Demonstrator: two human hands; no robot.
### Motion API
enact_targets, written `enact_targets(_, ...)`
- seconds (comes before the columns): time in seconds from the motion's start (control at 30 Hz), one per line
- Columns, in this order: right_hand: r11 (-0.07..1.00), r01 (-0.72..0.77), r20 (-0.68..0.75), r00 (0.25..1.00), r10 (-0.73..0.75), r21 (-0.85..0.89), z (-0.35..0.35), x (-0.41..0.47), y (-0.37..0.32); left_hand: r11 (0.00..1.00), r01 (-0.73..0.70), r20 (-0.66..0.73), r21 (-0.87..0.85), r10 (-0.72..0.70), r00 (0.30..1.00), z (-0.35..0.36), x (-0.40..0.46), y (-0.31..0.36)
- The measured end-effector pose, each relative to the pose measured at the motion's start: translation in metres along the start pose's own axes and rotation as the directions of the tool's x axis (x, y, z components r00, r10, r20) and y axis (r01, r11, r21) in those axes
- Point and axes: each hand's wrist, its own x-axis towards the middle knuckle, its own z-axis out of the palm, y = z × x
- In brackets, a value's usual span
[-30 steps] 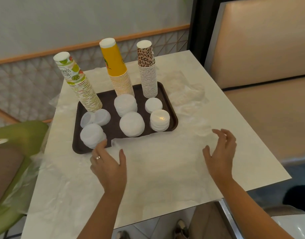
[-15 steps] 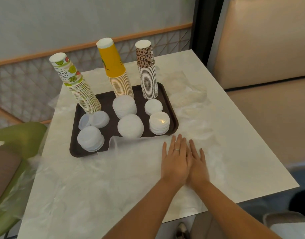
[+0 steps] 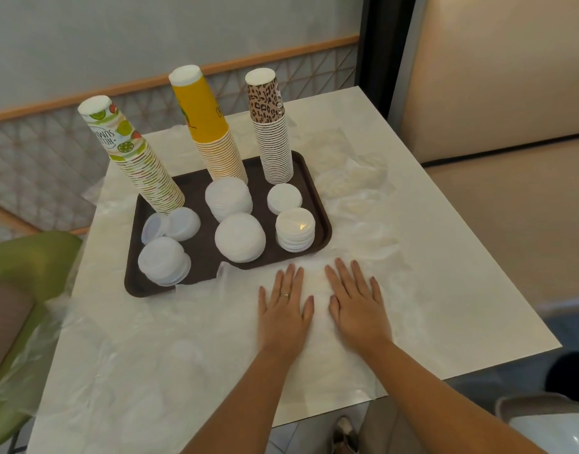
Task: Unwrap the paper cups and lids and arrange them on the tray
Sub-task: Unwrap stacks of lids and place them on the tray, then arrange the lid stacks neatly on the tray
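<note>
The left hand (image 3: 283, 311) and right hand (image 3: 356, 303) are lying flat, fingers spread, pressing thin clear plastic wrap (image 3: 170, 339) onto the glossy marble-pattern desk (image 3: 445, 283). The hands are holding nothing. Just beyond them, a dark rectangular tray (image 3: 203, 237) is carrying 3 tapered stacks of inverted paper cups (image 3: 275, 139) and 6 piles of round white lids (image 3: 240, 237).

Café seating: padded booth bench (image 3: 510, 204), marble-look table (image 3: 445, 290).
</note>
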Motion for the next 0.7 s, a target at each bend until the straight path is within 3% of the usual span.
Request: enact_targets(0.7,0.998,-0.021,0.149,0.989,0.013,0.054,-0.006,0.0,-0.003,0.938,0.346,-0.07,-0.007,-0.346,0.936,-0.013,-0.033,-0.075)
